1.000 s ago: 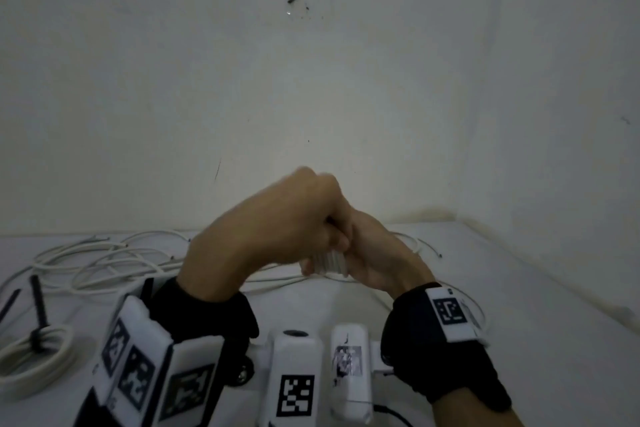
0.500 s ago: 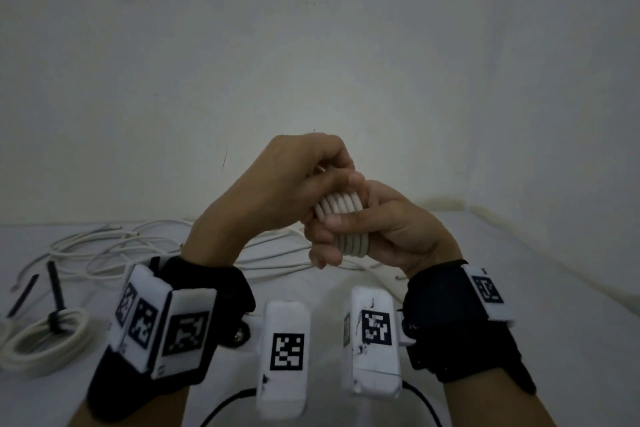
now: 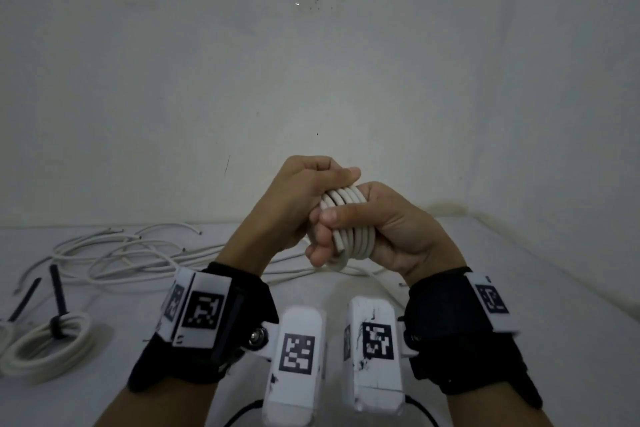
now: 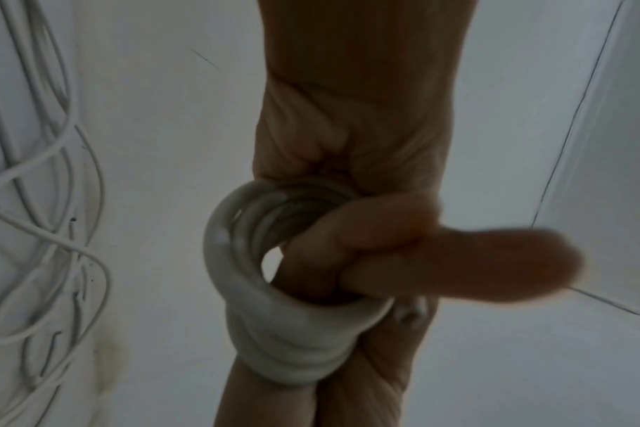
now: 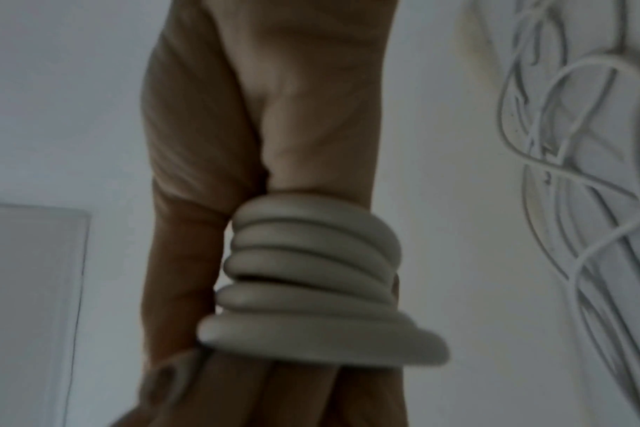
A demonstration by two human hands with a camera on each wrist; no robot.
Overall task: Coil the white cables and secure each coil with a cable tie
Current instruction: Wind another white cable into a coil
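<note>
A white cable coil [image 3: 351, 218] of several tight turns is held up above the table between both hands. My right hand [image 3: 391, 236] has its fingers curled through the coil, with the thumb laid across the turns. My left hand [image 3: 308, 198] grips the coil's left and top side, thumb on top. In the right wrist view the coil [image 5: 311, 274] wraps round the fingers in stacked turns. Fingers pass through its ring [image 4: 238, 289] in the left wrist view. No cable tie shows on this coil.
Loose white cables [image 3: 121, 253] sprawl over the white table [image 3: 519, 288] at left. A finished coil [image 3: 48, 347] with a black cable tie [image 3: 57, 302] lies near the left edge, another black tie [image 3: 24, 298] beside it. White walls meet in a corner at right.
Both hands rose from just above the table to well above it. The coil, mostly hidden between the hands before, now shows its turns, with my right thumb across them.
</note>
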